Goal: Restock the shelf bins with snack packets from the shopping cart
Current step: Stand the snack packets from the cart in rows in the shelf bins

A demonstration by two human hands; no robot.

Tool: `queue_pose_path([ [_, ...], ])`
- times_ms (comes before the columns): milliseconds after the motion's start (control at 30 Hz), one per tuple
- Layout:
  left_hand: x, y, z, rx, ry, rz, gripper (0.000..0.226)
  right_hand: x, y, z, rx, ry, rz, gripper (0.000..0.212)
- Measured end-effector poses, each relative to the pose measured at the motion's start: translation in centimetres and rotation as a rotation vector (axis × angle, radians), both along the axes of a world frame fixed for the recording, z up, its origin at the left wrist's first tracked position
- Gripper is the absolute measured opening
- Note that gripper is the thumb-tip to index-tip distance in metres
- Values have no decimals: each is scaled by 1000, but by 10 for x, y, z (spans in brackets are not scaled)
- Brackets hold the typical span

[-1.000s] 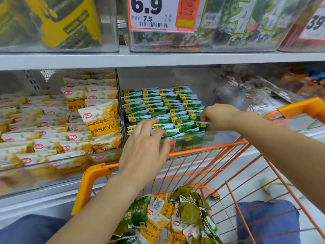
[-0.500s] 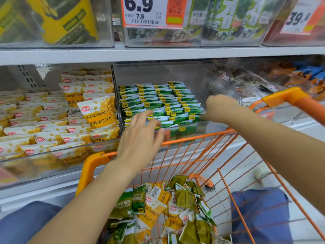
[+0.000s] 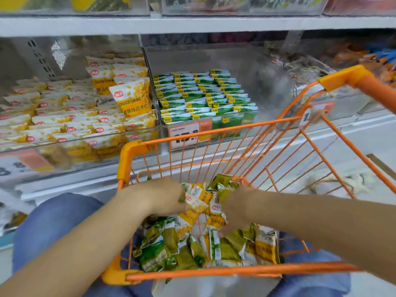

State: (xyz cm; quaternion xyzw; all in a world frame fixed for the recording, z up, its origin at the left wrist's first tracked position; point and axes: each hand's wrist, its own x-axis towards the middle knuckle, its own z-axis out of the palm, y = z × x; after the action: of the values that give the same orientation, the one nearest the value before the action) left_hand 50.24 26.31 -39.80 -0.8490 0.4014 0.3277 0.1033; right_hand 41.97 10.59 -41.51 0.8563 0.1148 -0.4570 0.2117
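Both hands are down in the orange shopping cart [image 3: 214, 271], on a pile of green and yellow snack packets [image 3: 192, 249]. My left hand [image 3: 162, 198] holds a yellow-and-white packet [image 3: 198, 200] at the top of the pile. My right hand [image 3: 235, 209] lies on the packets beside it, its fingers dug into the pile and hidden. On the shelf behind, one clear bin holds rows of green packets [image 3: 201, 97] and the bin to its left holds yellow packets [image 3: 64, 116].
The cart's orange handle [image 3: 364, 82] rises at the right in front of a third bin of mixed packets [image 3: 304, 69]. A price tag [image 3: 188, 133] hangs on the green bin's front. My knees in blue jeans [image 3: 53, 221] flank the cart.
Both hands have left the green bin on the shelf and dropped into the cart onto the packet pile. The view has tilted downward.
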Motion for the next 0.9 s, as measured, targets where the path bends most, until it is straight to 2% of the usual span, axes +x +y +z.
queue_pose_path([
  [33, 3, 0, -4, -5, 2, 17, 46, -4, 4, -11, -6, 70, -93, 74],
  [133, 11, 3, -8, -94, -38, 82, 47, -3, 9, -30, 27, 154, -310, 75],
  [233, 11, 6, -9, -85, -52, 96, 48, 10, 5, -30, 25, 263, -444, 50],
  [333, 11, 5, -6, -120, -27, 103, 49, 29, -7, 0, 23, 240, -480, 37],
  [400, 12, 3, -1, -267, 38, 156, 48, 44, -22, 28, 189, 181, -591, 29],
  [533, 9, -5, 16, -639, 360, 352, 69, 56, -40, 79, 586, 16, -764, 12],
  [567, 7, -8, 19, -687, 401, 372, 70, 57, -43, 88, 654, -21, -766, 10],
  [633, 7, -14, 26, -767, 437, 404, 56, 58, -49, 100, 736, -60, -767, 13],
  [733, 12, -25, 40, -849, 308, 404, 29, 60, -54, 116, 756, -114, -714, 11],
  [833, 20, -43, 50, -967, 167, 403, 23, 63, -64, 137, 739, -289, -627, 16],
  [867, 24, -48, 51, -1022, 78, 404, 20, 65, -72, 146, 707, -383, -583, 19],
  [900, 28, -54, 53, -1061, -92, 367, 19, 68, -82, 153, 659, -493, -537, 26],
])
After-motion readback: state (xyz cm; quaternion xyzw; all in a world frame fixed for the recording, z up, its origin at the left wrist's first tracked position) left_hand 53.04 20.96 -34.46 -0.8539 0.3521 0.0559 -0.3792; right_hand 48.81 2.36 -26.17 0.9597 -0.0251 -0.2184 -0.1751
